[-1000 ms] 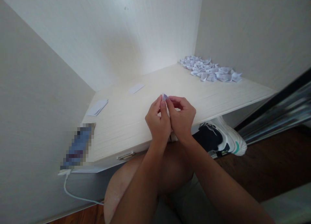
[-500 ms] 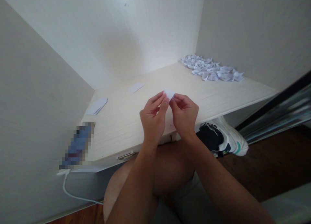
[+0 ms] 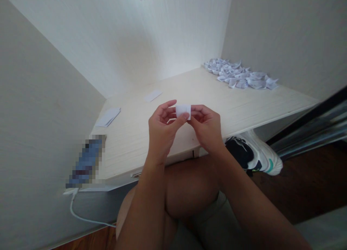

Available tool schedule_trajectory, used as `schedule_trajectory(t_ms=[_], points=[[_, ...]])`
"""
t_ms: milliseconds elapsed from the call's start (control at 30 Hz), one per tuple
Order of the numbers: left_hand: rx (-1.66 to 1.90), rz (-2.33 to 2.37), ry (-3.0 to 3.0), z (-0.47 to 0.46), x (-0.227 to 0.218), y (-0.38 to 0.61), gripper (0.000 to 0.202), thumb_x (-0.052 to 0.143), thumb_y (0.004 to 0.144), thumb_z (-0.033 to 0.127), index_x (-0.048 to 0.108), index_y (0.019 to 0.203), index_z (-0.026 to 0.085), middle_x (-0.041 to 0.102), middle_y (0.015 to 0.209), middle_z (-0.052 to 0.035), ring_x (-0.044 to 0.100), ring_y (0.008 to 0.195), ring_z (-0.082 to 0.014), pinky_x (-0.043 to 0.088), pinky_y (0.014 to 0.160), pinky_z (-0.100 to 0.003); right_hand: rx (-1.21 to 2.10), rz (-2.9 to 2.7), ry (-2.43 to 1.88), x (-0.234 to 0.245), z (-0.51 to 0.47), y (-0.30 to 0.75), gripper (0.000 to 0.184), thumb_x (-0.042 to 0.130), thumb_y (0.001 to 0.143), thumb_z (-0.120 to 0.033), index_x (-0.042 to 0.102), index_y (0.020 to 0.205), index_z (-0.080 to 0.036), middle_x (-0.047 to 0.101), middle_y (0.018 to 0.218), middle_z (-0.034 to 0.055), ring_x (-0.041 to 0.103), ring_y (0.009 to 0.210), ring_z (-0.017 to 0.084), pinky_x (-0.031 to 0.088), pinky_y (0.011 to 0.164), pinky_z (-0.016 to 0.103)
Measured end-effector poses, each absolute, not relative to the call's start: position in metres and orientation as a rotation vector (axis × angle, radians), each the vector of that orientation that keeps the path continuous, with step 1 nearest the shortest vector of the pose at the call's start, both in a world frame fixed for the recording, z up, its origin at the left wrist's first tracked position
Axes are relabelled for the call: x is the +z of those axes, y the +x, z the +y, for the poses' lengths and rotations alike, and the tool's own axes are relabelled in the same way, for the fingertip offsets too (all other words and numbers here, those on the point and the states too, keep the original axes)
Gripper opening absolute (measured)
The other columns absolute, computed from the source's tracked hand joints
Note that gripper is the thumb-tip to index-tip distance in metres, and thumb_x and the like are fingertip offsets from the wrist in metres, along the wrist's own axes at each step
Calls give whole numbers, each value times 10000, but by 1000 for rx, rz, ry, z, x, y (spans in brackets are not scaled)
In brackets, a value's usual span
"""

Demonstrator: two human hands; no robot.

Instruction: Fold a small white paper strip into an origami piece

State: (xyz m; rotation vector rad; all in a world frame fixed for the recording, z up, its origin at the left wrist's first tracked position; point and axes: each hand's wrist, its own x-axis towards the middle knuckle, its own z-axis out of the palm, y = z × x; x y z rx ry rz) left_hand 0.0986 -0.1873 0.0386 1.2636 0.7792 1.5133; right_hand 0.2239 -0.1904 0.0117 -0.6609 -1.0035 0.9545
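Note:
A small folded piece of white paper [image 3: 182, 110], roughly square with a crease line, is held up between both hands above the front of the table. My left hand [image 3: 165, 125] presses its thumb on the paper's near face, the forefinger standing away from it. On the other side my right hand [image 3: 205, 125] pinches the paper's right edge between thumb and fingers. The fingers behind the paper are partly hidden.
Many folded white paper pieces [image 3: 241, 76] lie heaped at the back right of the white table [image 3: 130, 145]. A single slip [image 3: 153, 95] and a paper stack [image 3: 108, 117] lie left. A blurred-out device [image 3: 86, 161] with a cable [image 3: 81, 218] is at the left edge.
The paper has turned from a pointed, corner-up position to a squarer face toward me. My left hand has shifted slightly left and its forefinger has lifted off.

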Motion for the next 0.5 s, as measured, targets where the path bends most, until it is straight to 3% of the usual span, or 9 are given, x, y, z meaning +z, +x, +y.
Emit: schedule_trajectory(t_ms=[233,400,500], points=[[1491,778,1232,-186,47,82,361,937,668,188,786,996,178,808,863,-25,710,723,-127,563,645,-246,1135,-1115,-607,13,-198,229,156,813,914,-338,787,1026,-233,791,813,-16,752,719,132,548,690,267],[1419,794,1145,-188,50,81,375,954,627,196,789,962,169,811,826,-20,703,669,-122,559,614,-248,1176,-1140,-655,18,-200,229,346,965,766,-391,769,989,-213,800,847,12,753,794,171,608,795,327],[1408,815,1123,-188,50,81,364,968,611,200,783,924,170,810,813,-16,697,642,-115,540,588,-239,1191,-1133,-671,19,-201,228,358,981,748,-398,761,959,-211,800,849,15,746,797,172,617,833,345]])
